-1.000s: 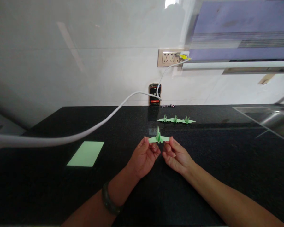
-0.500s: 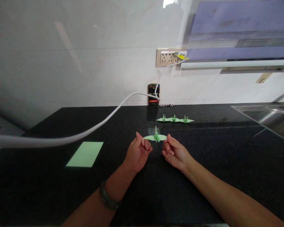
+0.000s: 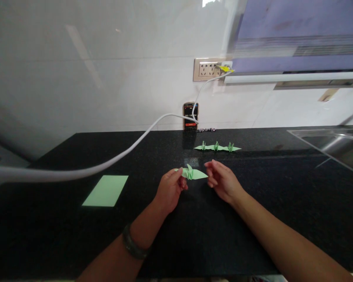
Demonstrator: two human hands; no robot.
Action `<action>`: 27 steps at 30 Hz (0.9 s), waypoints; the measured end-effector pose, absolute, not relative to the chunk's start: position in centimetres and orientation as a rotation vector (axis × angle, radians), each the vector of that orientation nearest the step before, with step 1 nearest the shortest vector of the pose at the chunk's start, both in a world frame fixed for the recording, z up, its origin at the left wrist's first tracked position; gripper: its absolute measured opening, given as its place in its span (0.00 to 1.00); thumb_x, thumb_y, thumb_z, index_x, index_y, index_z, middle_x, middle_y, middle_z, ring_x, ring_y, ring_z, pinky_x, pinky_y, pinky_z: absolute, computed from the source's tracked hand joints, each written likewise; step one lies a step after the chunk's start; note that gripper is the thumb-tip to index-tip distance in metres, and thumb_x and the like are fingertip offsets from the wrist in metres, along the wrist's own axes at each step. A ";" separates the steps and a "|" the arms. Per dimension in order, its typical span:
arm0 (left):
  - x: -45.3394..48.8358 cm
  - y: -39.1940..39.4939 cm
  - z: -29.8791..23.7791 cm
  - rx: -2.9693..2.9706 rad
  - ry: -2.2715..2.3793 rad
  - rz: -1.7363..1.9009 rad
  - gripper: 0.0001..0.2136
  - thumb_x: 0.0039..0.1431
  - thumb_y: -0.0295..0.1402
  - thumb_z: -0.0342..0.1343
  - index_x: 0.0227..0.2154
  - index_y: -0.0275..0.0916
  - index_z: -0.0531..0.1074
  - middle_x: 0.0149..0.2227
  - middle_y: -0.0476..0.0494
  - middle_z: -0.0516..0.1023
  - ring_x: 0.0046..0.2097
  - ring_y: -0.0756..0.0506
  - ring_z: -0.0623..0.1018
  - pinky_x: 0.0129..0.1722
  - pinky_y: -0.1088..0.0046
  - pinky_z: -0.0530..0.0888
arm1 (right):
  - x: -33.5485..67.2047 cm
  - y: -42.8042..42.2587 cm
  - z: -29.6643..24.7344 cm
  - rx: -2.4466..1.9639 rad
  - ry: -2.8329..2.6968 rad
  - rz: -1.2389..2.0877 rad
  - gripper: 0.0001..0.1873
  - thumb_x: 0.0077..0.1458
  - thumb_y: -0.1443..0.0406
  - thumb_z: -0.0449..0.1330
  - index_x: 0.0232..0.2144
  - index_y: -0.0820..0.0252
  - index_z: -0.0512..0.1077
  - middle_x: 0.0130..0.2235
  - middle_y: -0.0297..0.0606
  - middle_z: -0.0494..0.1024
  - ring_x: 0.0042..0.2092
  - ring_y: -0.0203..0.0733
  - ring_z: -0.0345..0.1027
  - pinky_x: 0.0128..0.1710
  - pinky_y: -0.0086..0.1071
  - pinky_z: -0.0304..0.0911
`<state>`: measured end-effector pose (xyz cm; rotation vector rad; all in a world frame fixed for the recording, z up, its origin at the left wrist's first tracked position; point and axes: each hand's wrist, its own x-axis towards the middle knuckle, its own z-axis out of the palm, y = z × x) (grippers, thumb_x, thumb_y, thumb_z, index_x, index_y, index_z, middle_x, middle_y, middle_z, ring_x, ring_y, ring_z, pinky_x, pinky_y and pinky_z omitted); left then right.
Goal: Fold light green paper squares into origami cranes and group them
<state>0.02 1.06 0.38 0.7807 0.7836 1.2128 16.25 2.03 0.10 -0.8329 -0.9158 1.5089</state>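
A small green paper crane (image 3: 192, 173) hangs just above the black counter (image 3: 253, 203). My left hand (image 3: 170, 189) is closed, pinching the crane's left wing between thumb and fingers. My right hand (image 3: 222, 180) is just right of the crane's other wing tip, fingers loosely curled and apart, holding nothing. A dark bracelet (image 3: 131, 246) sits on my left wrist.
Three folded green cranes (image 3: 217, 147) stand in a row farther back. A flat green paper sheet (image 3: 106, 190) lies at the left. A phone (image 3: 190, 116) leans on the wall, its white cable (image 3: 111, 160) crossing the counter. A steel sink (image 3: 332, 143) is at the right.
Both hands first held the crane by its wings and pulled them apart. Now my right hand has let go and lifted slightly; my left hand keeps the crane, tilted.
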 end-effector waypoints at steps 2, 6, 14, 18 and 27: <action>-0.1 1.1 0.4 0.834 0.840 1.192 0.11 0.50 0.36 0.51 0.18 0.37 0.62 0.15 0.54 0.60 0.19 0.54 0.62 0.22 0.76 0.61 | 17.1 2.3 0.6 -0.924 -1.062 1.315 0.11 0.49 0.58 0.56 0.30 0.60 0.69 0.17 0.26 0.59 0.17 0.26 0.47 0.15 0.22 0.49; -0.3 1.0 0.1 0.990 0.953 1.078 0.12 0.49 0.37 0.52 0.16 0.36 0.61 0.14 0.54 0.60 0.19 0.53 0.62 0.21 0.76 0.60 | 17.7 2.0 1.4 -0.987 -1.543 0.995 0.11 0.46 0.61 0.60 0.33 0.59 0.71 0.24 0.31 0.64 0.23 0.30 0.56 0.22 0.25 0.53; -0.3 0.8 0.3 1.151 1.066 0.977 0.13 0.49 0.39 0.51 0.15 0.38 0.62 0.15 0.52 0.61 0.19 0.53 0.63 0.21 0.76 0.60 | 17.0 1.2 1.5 -0.912 -1.811 0.897 0.07 0.48 0.62 0.58 0.30 0.59 0.72 0.28 0.35 0.69 0.30 0.35 0.62 0.29 0.28 0.57; -0.3 0.7 0.3 1.174 1.089 0.982 0.13 0.48 0.39 0.51 0.15 0.38 0.63 0.15 0.52 0.62 0.19 0.52 0.64 0.21 0.76 0.60 | 17.0 1.2 1.5 -0.920 -1.838 0.892 0.07 0.49 0.63 0.56 0.29 0.59 0.71 0.27 0.34 0.69 0.29 0.34 0.61 0.28 0.27 0.57; -0.6 1.6 -0.1 0.976 1.192 1.131 0.17 0.48 0.46 0.49 0.18 0.36 0.65 0.14 0.52 0.60 0.18 0.53 0.62 0.18 0.78 0.61 | 17.5 2.0 0.3 -1.074 -1.729 0.979 0.08 0.48 0.62 0.56 0.26 0.61 0.70 0.22 0.31 0.68 0.22 0.30 0.56 0.20 0.24 0.52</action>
